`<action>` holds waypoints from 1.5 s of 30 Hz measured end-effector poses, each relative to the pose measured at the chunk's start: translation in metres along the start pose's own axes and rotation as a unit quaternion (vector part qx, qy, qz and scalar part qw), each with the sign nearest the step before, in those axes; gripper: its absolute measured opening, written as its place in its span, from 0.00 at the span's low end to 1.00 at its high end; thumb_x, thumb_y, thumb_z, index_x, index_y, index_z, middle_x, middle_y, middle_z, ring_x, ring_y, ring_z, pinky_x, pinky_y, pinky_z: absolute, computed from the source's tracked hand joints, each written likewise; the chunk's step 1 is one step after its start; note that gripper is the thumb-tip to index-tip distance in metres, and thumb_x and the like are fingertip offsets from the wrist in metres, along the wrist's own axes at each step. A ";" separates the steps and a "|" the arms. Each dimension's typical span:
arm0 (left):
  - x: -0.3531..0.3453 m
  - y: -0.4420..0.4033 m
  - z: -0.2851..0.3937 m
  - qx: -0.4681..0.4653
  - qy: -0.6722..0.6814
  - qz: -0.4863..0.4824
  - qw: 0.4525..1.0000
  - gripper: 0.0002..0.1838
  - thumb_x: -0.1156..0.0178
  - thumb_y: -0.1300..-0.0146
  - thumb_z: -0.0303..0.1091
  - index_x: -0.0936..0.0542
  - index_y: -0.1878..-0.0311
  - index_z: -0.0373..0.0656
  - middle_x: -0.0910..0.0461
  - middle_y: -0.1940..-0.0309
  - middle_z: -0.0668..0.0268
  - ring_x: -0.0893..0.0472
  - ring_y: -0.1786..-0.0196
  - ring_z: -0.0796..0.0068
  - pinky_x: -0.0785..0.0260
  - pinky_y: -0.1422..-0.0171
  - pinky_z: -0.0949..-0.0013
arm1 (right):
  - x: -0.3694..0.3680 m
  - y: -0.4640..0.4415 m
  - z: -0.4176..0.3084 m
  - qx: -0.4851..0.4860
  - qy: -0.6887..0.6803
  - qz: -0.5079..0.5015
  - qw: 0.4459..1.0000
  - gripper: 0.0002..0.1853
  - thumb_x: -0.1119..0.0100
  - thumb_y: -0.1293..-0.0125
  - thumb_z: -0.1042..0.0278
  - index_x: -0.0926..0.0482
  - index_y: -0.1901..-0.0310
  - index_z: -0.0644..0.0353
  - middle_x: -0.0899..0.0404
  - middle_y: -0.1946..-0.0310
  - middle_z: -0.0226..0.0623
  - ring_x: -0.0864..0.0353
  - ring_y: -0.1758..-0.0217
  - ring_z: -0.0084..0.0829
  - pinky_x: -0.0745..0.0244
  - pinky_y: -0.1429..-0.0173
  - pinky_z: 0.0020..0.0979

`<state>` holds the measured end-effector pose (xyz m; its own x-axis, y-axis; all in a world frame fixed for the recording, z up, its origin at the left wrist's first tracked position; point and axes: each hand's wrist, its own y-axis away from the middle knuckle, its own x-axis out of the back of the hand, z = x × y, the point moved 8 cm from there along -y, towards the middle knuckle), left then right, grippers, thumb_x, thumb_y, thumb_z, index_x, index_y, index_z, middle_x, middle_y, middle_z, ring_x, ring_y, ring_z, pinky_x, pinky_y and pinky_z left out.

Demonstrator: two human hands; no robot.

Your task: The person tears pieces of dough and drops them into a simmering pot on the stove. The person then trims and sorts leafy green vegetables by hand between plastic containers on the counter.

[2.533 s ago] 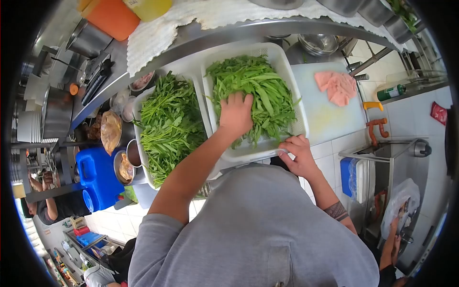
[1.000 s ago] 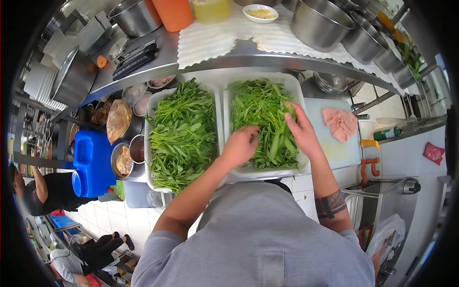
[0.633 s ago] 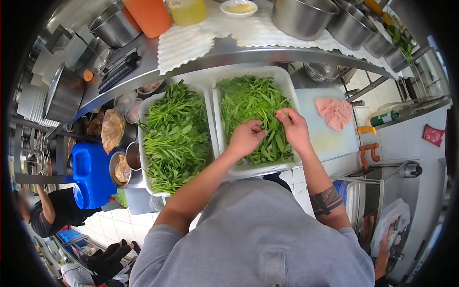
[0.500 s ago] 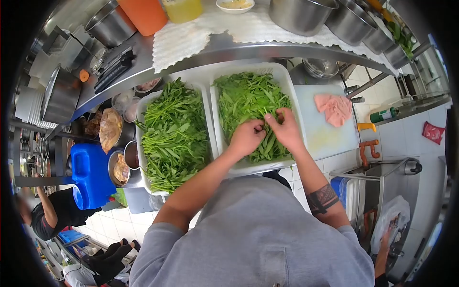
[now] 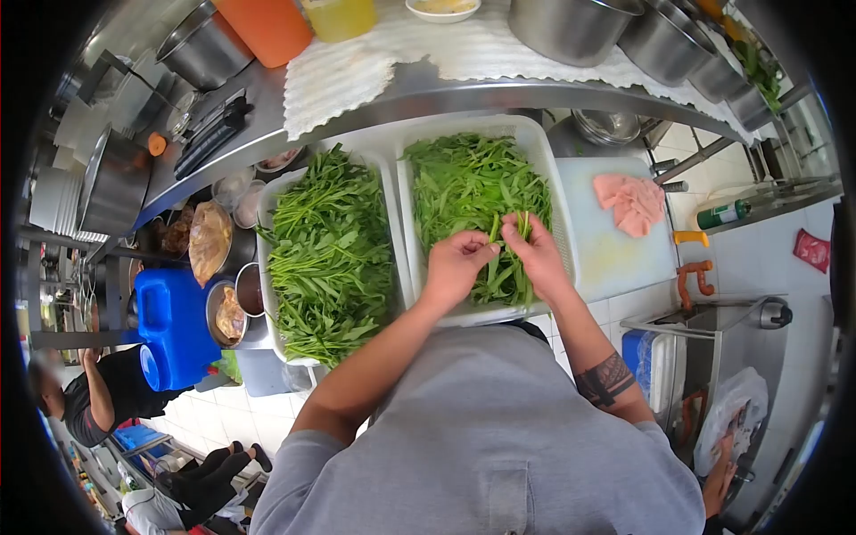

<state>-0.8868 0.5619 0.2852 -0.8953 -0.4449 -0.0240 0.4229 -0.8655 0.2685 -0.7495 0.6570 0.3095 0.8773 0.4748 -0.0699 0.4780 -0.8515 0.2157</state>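
1. Green stems (image 5: 496, 228) stand up between the fingertips, just above the heap, with the cut or broken ends too small to judge.
2. Left hand (image 5: 456, 266): thumb and forefinger are brought together, apparently pinching a stem near its lower end; the other fingers curl in toward the palm.
3. Right hand (image 5: 537, 260): thumb and fingers are closed around a few stems whose ends poke up past the fingertips. The two hands are close together, almost touching.
4. To handle these well, I would keep both pinches light and near each other, so that a stem bends at one chosen spot instead of being crushed along its length. Holding few stems at once should help, since a thick bunch would likely slip or fray.
5. Directly under the hands, loose leafy greens (image 5: 477, 178) fill the white tray (image 5: 504, 127). Working low over it, as here, should let any dropped pieces land inside.
6. To the left, a second white tray (image 5: 390, 205) bears a taller pile of greens (image 5: 330, 259); stems overhang its near edge, so elbows want care there.
7. Right of the trays lies a pale cutting board (image 5: 624, 266) with a crumpled pink cloth (image 5: 630, 203) on it.
8. Farther left stands a blue jug (image 5: 174, 325); a steel shelf (image 5: 428, 100) runs beyond the trays.
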 end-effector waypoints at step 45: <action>-0.054 -0.011 -0.006 -0.029 -0.604 -0.327 0.726 0.47 0.31 0.41 0.30 0.37 0.19 0.26 0.27 0.30 0.34 0.27 0.26 0.39 0.31 0.22 0.41 | 0.084 0.062 -0.063 0.057 0.376 0.042 0.924 0.11 0.32 0.25 0.68 0.16 0.46 0.63 0.14 0.63 0.49 0.15 0.66 0.40 0.20 0.57 0.36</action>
<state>-0.8422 0.5945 0.2774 -0.3614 0.5621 0.7440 -0.1744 -0.8246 0.5382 -0.6488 0.6578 0.3788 0.6546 0.3900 0.6476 0.4487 -0.8899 0.0824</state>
